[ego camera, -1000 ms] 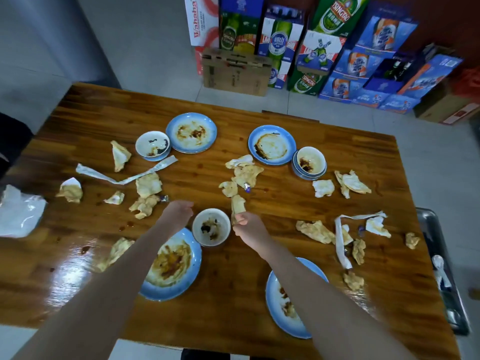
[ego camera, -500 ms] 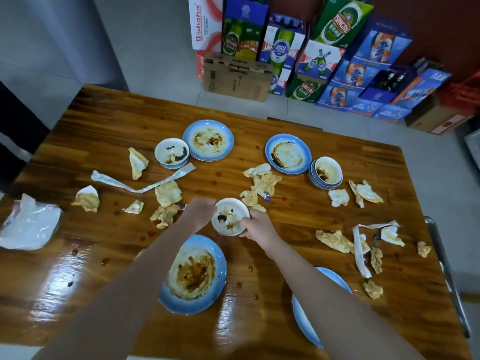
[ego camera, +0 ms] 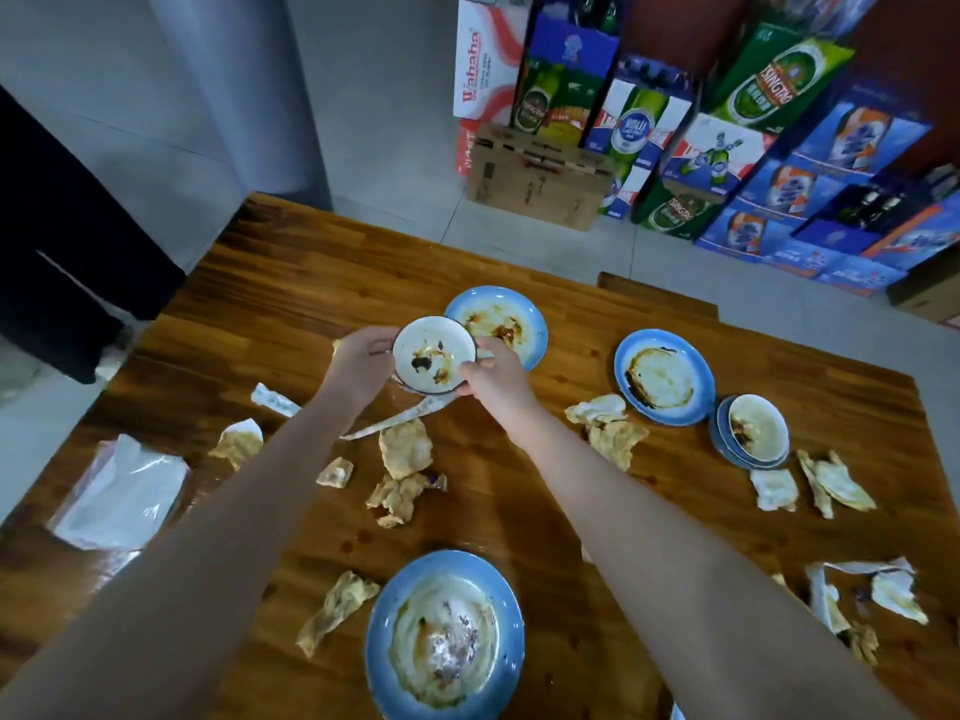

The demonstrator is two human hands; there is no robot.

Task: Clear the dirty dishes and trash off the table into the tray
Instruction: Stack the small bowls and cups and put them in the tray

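Both hands hold one small white bowl [ego camera: 434,356] smeared with dark sauce. My left hand [ego camera: 361,363] grips its left rim and my right hand [ego camera: 496,379] its right rim. A second small bowl's blue edge [ego camera: 410,391] peeks out beneath it; whether the two touch I cannot tell. A dirty blue plate [ego camera: 522,324] lies just behind. Another dirty plate [ego camera: 662,376] and a bowl on saucers [ego camera: 756,431] sit to the right, and a third plate [ego camera: 444,636] lies near me. Stained crumpled napkins [ego camera: 405,449] litter the wooden table [ego camera: 311,283]. No tray is in view.
A clear plastic wrapper [ego camera: 122,493] lies at the table's left edge, and torn paper strips [ego camera: 893,589] at the right. Beer cartons [ego camera: 675,148] and a cardboard box [ego camera: 540,184] are stacked on the floor beyond. A person in dark trousers [ego camera: 67,262] stands at the far left.
Both hands closed on the small bowl beside the near plate, lifted it and carried it away from me to the far bowl next to the far-left plate.
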